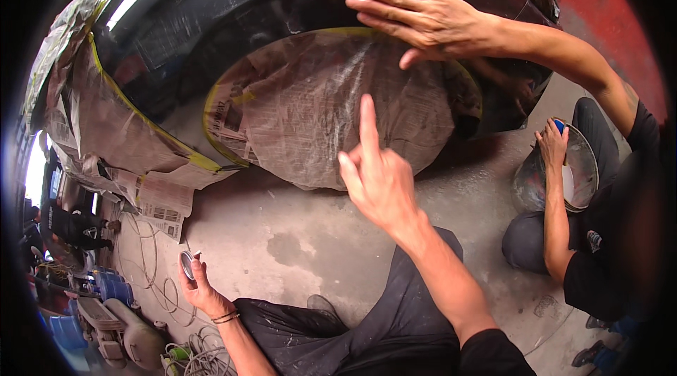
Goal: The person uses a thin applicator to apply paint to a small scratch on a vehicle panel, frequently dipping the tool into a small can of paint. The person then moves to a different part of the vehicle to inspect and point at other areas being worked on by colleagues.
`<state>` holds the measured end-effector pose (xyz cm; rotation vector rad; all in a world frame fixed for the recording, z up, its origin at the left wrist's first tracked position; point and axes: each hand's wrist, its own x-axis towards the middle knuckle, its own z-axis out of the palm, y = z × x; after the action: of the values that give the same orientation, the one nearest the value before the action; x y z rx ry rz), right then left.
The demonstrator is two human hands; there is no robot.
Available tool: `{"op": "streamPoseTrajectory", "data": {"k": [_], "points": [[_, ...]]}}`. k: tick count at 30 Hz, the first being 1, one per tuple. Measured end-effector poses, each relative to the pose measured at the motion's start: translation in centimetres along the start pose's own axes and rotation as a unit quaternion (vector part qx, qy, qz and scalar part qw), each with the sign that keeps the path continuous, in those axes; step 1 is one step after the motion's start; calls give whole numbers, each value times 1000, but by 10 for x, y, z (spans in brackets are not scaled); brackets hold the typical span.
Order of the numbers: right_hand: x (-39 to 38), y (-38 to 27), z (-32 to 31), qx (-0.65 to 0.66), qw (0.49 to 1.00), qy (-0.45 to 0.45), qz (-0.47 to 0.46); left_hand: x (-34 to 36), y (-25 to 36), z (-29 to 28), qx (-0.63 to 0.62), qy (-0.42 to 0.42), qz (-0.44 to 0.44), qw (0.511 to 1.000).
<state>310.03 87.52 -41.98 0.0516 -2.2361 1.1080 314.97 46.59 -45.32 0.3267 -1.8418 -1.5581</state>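
A car wheel point(331, 108) fills the middle of the view, wrapped in crinkled newspaper that is edged with yellow masking tape along its upper rim. Above it curves the glossy black wheel arch point(233, 2) of the car body, and more newspaper sheets point(106, 122), also bordered with yellow tape, cover the panel to the left. The wheel stands on a stained concrete floor point(282, 235).

The person's right hand point(377, 175) is raised in front of the papered wheel, its index finger pointing straight up and the other fingers curled loosely toward the palm; it holds nothing, and whether the fingertip meets the paper cannot be told. The left hand point(201, 288) sits low at the left, near the floor, with its fingers closed around a small roll of tape point(187, 263), gripped between thumb and fingertips. A dark band circles that wrist. The person's dark trousers show at the lower edge.

A co-worker crouches at the right. One hand point(423, 20) lies flat with fingers spread on the top of the papered wheel and the arch's edge. The other hand point(551, 143) grips a blue thing at the rim of a clear, round plastic-wrapped bundle point(564, 171) on the knees.

At the far left, coiled cables point(159, 277) and blue containers point(113, 288) lie on the floor.
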Motion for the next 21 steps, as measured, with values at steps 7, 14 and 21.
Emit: {"op": "streamPoseTrajectory", "data": {"k": [7,14,21], "points": [[90,-12,-2,-114,991,42,-63,-8,8,-7,3,9,21,1000],[104,7,-15,-212,972,92,35,-12,12,-14,-11,-4,42,999],[103,6,-17,-227,945,142,191,-2,9,1,-57,-9,43,997]]}}
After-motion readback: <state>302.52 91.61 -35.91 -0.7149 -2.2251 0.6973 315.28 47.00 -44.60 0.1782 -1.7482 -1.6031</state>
